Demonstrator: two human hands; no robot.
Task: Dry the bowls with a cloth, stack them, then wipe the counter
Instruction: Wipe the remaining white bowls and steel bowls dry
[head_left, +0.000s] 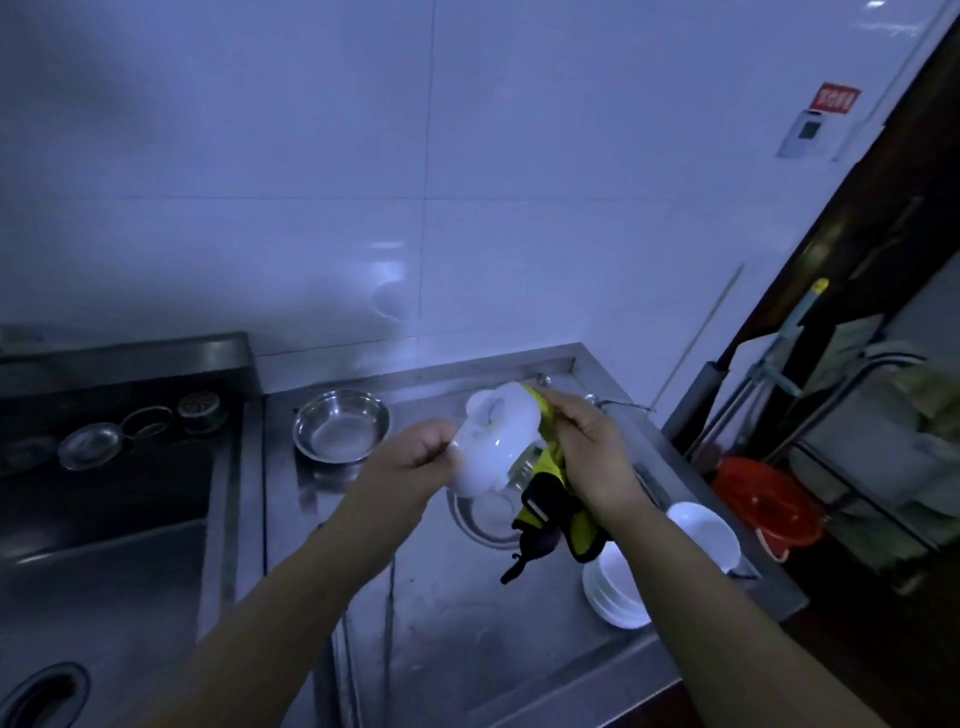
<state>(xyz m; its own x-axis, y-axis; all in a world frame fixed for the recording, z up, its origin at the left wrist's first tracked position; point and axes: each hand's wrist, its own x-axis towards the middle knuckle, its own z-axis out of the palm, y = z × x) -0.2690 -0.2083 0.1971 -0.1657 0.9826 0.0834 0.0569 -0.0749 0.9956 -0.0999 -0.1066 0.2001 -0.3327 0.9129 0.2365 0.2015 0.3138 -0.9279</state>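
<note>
My left hand (415, 453) grips a white bowl (493, 441) by its rim, tilted on its side above the steel counter (441, 623). My right hand (587, 447) holds a yellow-and-black cloth (550, 499) pressed against the bowl's right side; the cloth's tail hangs down. Under the bowl, a steel bowl (485, 525) with something white in it sits on the counter. Another steel bowl (340, 426) stands at the back. A stack of white bowls (610, 592) rests near the front right, partly hidden by my right forearm, with a single white bowl (704, 535) beside it.
A deep steel sink (104, 545) lies to the left, with strainers and drain parts (119, 431) on its back ledge. White tiled wall behind. The counter ends at the right, where a red bucket (763, 504), mop handles and a metal rack stand.
</note>
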